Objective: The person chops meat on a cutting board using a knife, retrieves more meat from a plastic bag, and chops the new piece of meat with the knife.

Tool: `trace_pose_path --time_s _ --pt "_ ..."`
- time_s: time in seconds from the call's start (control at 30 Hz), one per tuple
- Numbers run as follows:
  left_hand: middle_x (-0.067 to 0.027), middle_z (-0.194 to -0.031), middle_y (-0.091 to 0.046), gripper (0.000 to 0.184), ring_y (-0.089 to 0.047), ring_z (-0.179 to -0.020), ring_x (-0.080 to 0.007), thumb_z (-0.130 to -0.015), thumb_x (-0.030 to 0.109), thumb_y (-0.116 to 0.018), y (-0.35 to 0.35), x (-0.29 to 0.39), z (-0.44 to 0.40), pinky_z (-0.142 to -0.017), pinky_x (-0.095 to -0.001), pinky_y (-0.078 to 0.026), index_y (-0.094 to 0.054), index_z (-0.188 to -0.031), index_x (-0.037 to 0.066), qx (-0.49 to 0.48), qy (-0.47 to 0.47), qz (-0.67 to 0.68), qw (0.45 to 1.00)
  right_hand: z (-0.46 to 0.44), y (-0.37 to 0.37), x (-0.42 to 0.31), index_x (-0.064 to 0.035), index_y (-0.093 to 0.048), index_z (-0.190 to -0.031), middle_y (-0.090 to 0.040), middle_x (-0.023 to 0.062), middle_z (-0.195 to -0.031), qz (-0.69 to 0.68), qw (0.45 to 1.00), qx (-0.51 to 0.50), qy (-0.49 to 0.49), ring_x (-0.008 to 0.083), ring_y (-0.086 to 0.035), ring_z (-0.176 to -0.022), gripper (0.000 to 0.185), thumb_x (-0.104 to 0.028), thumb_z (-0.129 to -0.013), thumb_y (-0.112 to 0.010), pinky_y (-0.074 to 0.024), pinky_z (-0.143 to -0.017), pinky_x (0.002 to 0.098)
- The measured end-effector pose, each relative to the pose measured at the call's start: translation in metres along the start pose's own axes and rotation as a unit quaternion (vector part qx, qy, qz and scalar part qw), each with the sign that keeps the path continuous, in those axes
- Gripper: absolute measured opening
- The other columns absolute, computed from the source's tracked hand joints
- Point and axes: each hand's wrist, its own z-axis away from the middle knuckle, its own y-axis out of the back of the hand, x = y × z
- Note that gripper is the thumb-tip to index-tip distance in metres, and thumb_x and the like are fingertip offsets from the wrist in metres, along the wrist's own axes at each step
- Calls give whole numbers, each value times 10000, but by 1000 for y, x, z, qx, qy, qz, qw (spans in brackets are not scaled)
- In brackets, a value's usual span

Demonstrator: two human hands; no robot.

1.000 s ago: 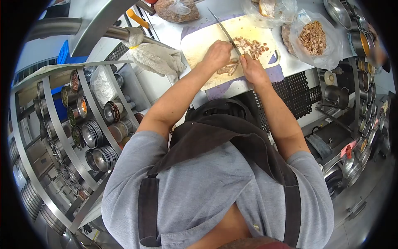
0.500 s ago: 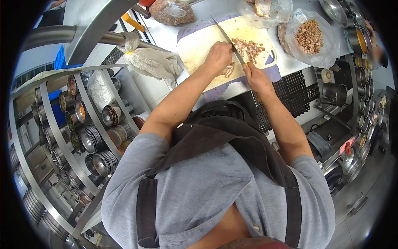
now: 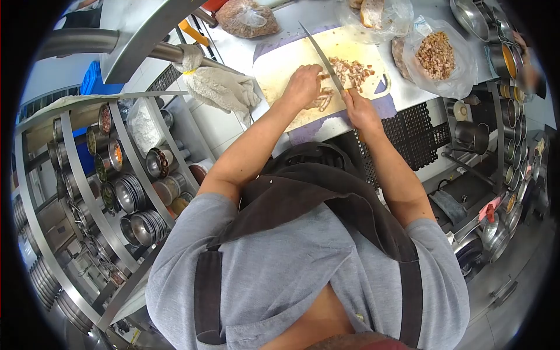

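Observation:
My right hand (image 3: 361, 111) is closed round the handle of a long knife (image 3: 324, 58), whose blade points up and to the left over the cutting board (image 3: 280, 70). Close to the blade's left side, my left hand (image 3: 304, 85) has its fingers bent down at some meat strips (image 3: 322, 100); its fingertips are partly hidden, and its grip is unclear. Small chopped meat pieces (image 3: 357, 74) lie on the board to the right of the blade. Beneath the board is a purple cloth (image 3: 312, 130).
An open plastic bag of chopped meat (image 3: 435, 55) stands right of the board. Behind are a bag with larger pieces (image 3: 373, 14) and a tied bag (image 3: 246, 18). A towel (image 3: 219, 87) hangs at left. Another person's hand (image 3: 525, 46) shows at far right, near metal pots.
My left hand has shifted slightly left, away from the blade, and more of the meat strips shows. The knife stays in my right hand.

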Motion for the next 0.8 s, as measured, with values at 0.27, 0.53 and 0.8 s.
trace_pose_path --time_s 0.27,0.53,0.8 --pt "-171 -856 -671 103 -633 -859 -356 -793 56 -628 13 -2 4 -789 -445 -508 -641 -888 18 -2 39 7 999 9 16 -29 -19 -558 -1106 -652 294 -864 -67 994 40 73 492 -612 -863 399 -382 -1020 -416 -464 -751 552" --pt "-183 -883 -669 175 -624 -877 -370 -787 53 -582 -7 -1 -6 -818 -448 -502 -676 -932 23 -43 14 -1 999 -7 -6 -5 -36 -577 -1102 -654 295 -904 40 997 12 59 478 -617 -899 397 -386 -1017 -411 -473 -784 548" --pt "-195 -945 -680 247 -624 -903 -367 -795 65 -575 4 -5 0 -858 -439 -496 -702 -1000 15 -17 -33 35 999 16 9 10 -40 -586 -1112 -655 284 -928 12 997 69 40 475 -613 -920 380 -370 -1015 -424 -465 -785 553"
